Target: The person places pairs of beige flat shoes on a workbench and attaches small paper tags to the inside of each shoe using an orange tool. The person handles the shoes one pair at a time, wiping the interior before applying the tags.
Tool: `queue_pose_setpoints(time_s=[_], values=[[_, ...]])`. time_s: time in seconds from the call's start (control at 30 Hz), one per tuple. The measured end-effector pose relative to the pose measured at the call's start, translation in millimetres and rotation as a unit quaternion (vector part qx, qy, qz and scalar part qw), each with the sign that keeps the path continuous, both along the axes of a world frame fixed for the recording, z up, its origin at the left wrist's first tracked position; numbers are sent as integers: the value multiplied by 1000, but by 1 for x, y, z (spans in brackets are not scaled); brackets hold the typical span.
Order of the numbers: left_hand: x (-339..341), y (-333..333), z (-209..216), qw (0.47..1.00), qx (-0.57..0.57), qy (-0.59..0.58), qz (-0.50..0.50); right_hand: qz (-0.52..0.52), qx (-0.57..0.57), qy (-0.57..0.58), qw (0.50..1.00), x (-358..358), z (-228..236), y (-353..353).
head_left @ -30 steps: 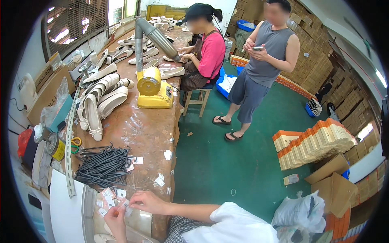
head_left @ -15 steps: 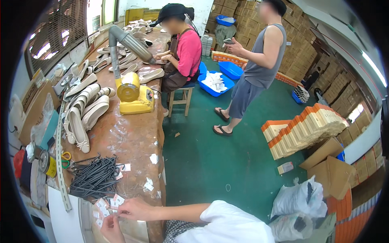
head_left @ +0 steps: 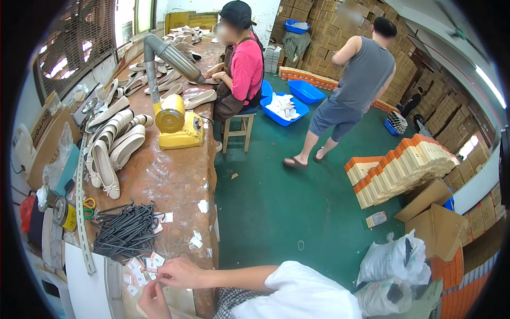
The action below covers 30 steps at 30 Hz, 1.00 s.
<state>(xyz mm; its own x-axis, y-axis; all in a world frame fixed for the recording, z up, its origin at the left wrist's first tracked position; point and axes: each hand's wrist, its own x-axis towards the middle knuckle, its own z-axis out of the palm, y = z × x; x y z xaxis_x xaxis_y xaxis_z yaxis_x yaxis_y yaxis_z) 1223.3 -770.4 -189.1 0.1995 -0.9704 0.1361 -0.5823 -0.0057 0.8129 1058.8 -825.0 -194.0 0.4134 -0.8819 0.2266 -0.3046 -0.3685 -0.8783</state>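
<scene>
At the near end of the workbench my right hand (head_left: 181, 274) reaches in from the right, its fingers pinched together. My left hand (head_left: 152, 301) is just below it, also in a pinch, and the fingertips of both nearly meet. What lies between them is too small to make out. Right beside my fingers is a loose cluster of small white and pink printed labels (head_left: 139, 276). Past the labels, a heap of thin black rods with bent ends (head_left: 125, 228) rests on the bench.
Cream flat shoes (head_left: 103, 162) and a yellow machine with a grey nozzle (head_left: 180, 130) stand farther up the bench (head_left: 180, 186). A seated co-worker (head_left: 241, 69) works there. Another person (head_left: 353, 80) is on the green floor, near blue tubs (head_left: 306, 92) and stacked boxes (head_left: 398, 170).
The standing person has turned away and stepped to the right. The seated co-worker's head has turned. My hands stay pinched near the labels, hardly moved.
</scene>
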Motion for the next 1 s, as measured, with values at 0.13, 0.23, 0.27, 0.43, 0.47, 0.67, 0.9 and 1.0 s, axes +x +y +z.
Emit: queue_pose_setpoints(time_s=[0.13, 0.23, 0.27, 0.43, 0.47, 0.67, 0.9, 1.0], values=[[13, -5, -19, 991, 8, 137, -2, 17, 27, 0, 999, -7, 1, -2], [20, -6, -21, 979, 41, 201, -10, 55, 71, -39, 995, -11, 2, -2], [22, -6, -22, 979, 41, 201, -17, 72, 86, -54, 992, -11, 3, -2], [17, -2, -11, 995, -22, 85, -48, 88, 42, -54, 994, -14, 3, -4], [13, 1, -4, 997, -56, 8, -53, 77, 1, -57, 995, -14, 1, -4], [-6, 12, 25, 988, -91, -103, -71, 108, -62, -183, 975, -7, 18, 2], [-10, 13, 38, 991, -101, -77, -47, 144, 19, -112, 983, -13, 28, 4], [-12, 19, 62, 989, -17, -126, -75, 133, 5, -157, 979, -9, 17, 4]])
